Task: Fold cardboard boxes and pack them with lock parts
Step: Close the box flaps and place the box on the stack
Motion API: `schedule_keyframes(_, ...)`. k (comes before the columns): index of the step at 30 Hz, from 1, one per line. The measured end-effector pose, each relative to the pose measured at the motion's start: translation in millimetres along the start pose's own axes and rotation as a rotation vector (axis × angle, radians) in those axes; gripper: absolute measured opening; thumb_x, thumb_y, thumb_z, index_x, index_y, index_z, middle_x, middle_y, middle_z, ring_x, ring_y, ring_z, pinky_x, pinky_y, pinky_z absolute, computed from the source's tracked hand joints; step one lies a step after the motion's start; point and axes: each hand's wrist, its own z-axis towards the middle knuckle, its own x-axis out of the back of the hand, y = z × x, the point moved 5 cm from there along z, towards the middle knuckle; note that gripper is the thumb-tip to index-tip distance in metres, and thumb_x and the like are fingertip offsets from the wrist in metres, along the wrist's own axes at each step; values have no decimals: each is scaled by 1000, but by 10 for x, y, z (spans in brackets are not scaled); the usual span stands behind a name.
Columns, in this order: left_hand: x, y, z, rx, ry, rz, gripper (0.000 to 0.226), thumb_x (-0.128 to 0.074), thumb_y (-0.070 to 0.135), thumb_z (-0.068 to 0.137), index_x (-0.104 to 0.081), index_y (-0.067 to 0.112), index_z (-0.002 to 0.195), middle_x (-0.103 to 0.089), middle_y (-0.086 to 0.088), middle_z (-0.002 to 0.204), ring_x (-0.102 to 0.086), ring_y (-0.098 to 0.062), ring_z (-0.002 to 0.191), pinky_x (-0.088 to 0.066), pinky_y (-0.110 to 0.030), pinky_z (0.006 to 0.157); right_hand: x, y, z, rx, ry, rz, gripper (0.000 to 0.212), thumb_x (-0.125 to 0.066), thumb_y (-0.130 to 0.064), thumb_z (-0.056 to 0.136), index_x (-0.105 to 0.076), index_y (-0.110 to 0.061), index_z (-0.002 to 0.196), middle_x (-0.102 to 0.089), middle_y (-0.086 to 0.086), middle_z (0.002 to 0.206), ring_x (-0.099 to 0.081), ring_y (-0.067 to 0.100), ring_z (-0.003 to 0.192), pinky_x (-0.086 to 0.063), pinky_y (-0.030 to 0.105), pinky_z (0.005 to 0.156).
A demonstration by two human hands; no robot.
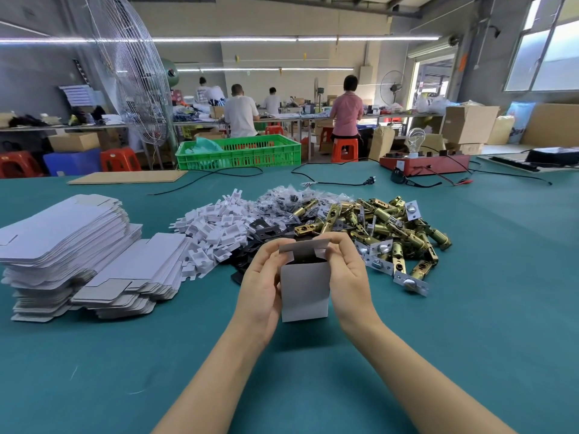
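A small white cardboard box (305, 291) stands upright between both hands above the green table. My left hand (261, 288) grips its left side, thumb near the top. My right hand (346, 270) holds the right side, its fingertips pinching the raised top flap (305, 247). The box mouth is dark; what lies inside is hidden. Behind it lie brass latch bolts (385, 227), black strike plates (266, 230), white plastic pieces (216, 228) and small bagged parts (289, 197).
Stacks of flat white box blanks (72, 245) sit at the left. A brown cardboard sheet (128, 177), black cables (338, 182), a red tester with a bulb (424, 162) and dark glasses (404, 178) lie farther back. A green crate (238, 151) and seated people are beyond.
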Motion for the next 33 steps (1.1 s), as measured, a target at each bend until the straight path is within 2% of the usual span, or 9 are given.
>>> schedule_keyframes(4, -4, 4, -15, -3, 8, 13, 34, -50, 11, 97, -72, 27, 77, -75, -1, 102, -66, -7, 71, -52, -21, 54, -11, 34, -43, 27, 61, -22, 36, -33, -4, 97, -61, -22, 83, -65, -7, 84, -56, 9, 82, -43, 20, 73)
schedule_keyframes(10, -11, 2, -33, 18, 6, 11, 32, -52, 12, 95, -72, 27, 76, -75, -3, 105, -66, -7, 75, -52, -21, 58, 3, 52, -43, 22, 67, -5, 29, -34, -16, 87, -62, -20, 81, -66, -7, 84, -57, 9, 82, -43, 18, 73)
schedule_keyframes(14, -14, 3, -62, 43, -52, -62, 20, -55, 30, 87, -72, 25, 79, -73, -5, 111, -65, -13, 85, -53, -26, 69, 12, 72, -48, -25, 22, 39, 25, -38, -24, 86, -61, -22, 79, -63, -3, 79, -52, 9, 70, -38, 21, 61)
schedule_keyframes(17, -18, 16, -82, 34, -59, -56, 20, -62, 41, 81, -72, 23, 81, -73, -5, 111, -66, -12, 86, -55, -25, 69, -9, 57, -63, -19, -18, 66, 26, -41, -40, 87, -59, -22, 82, -62, 7, 86, -54, 16, 74, -40, 27, 62)
schedule_keyframes(19, -21, 18, -81, 8, -48, -20, 19, -65, 38, 80, -70, 21, 86, -72, -6, 111, -67, -12, 84, -55, -24, 66, -18, 34, -85, 39, -19, 9, 31, -43, -48, 88, -57, -21, 87, -62, 2, 87, -55, 11, 76, -42, 23, 64)
schedule_keyframes(22, -32, 24, -78, -1, -39, 20, 11, -65, 31, 77, -70, 24, 84, -72, -5, 112, -65, -13, 85, -54, -25, 66, -45, 6, -114, 123, -14, -80, 18, -43, -36, 94, -55, -23, 94, -60, -18, 83, -52, -4, 72, -40, 9, 62)
schedule_keyframes(25, 3, 29, -89, -77, 30, 214, 12, -60, 33, 82, -71, 30, 86, -71, 1, 103, -60, -16, 90, -48, -30, 75, -32, 40, -104, 105, 3, -96, 17, -42, -34, 94, -54, -25, 101, -59, -22, 83, -52, -6, 72, -40, 8, 62)
schedule_keyframes(29, -8, 50, -141, -317, 97, 504, 17, -52, 27, 100, -66, 37, 100, -66, 21, 96, -57, 2, 84, -42, -10, 76, -11, 88, -98, 110, 15, -151, 17, -45, -31, 98, -50, -36, 113, -55, -19, 80, -51, 3, 75, -40, 17, 71)
schedule_keyframes(33, -40, 60, -162, -411, 98, 627, 19, -46, 26, 100, -59, 40, 105, -63, 28, 101, -57, 6, 93, -39, -6, 80, -29, 43, -109, 175, 18, -189, 19, -43, -30, 97, -54, -36, 111, -56, -26, 90, -52, 1, 83, -39, 15, 78)
